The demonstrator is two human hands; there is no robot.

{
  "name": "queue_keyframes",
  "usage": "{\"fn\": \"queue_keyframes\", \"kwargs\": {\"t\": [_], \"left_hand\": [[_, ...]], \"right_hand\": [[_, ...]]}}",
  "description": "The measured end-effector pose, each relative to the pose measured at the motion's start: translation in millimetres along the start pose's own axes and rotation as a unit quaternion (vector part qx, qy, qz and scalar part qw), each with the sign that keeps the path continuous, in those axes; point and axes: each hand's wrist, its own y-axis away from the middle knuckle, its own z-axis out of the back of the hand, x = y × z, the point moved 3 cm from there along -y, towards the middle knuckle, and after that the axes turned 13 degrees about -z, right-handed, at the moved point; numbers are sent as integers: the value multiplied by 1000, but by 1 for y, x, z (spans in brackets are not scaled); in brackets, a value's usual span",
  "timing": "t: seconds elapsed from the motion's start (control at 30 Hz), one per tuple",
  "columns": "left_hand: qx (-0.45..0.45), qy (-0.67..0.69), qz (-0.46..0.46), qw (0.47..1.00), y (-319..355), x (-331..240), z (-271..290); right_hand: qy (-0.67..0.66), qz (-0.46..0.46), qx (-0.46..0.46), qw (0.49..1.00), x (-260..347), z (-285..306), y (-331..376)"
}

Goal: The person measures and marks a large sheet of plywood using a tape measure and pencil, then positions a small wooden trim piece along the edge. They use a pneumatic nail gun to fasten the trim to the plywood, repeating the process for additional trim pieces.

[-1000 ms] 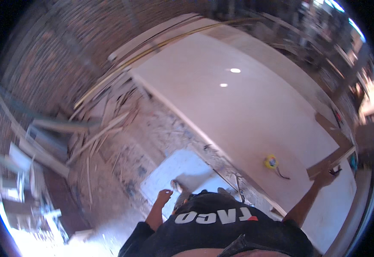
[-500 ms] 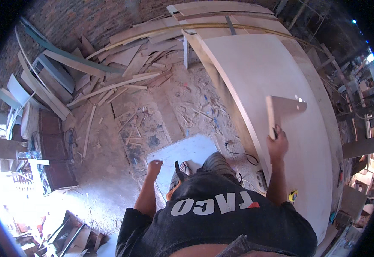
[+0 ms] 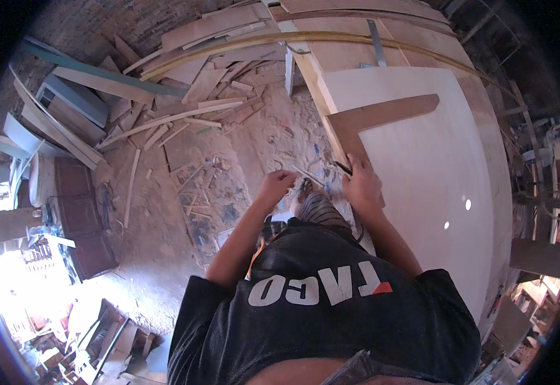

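Note:
A large pale board stretches along my right side, its long edge towards my legs. Across its far part lies a brown L-shaped wooden square, one arm over the surface and the other along the board's left edge. My right hand is closed round the near arm of the square. A thin dark stick like a pencil or pen juts from the same fingers. My left hand hangs over the floor, left of the board and touching neither it nor the square. Its fingers are curled together; whether they hold anything small is hidden.
A long yellowish strip and a flat metal ruler lie across the board's far end. Offcuts are heaped against the brick wall. Wood scraps litter the dusty floor. A dark brown cabinet stands left.
I have moved forward along the board. My right hand has brought the wooden square from above the board's middle to its left edge. My left hand has risen and moved forward and right.

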Motion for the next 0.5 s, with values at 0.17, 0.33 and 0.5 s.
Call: {"fn": "queue_keyframes", "kwargs": {"t": [0.17,0.33,0.5], "left_hand": [[59,50,52,996,-88,-39,-57],[95,135,86,983,-130,-61,-86],[152,113,91,978,-159,-71,-108]], "right_hand": [[-6,-1,65,998,19,-13,-49],[-33,-16,60,998,19,-25,-73],[15,-50,82,995,17,-5,-101]]}}
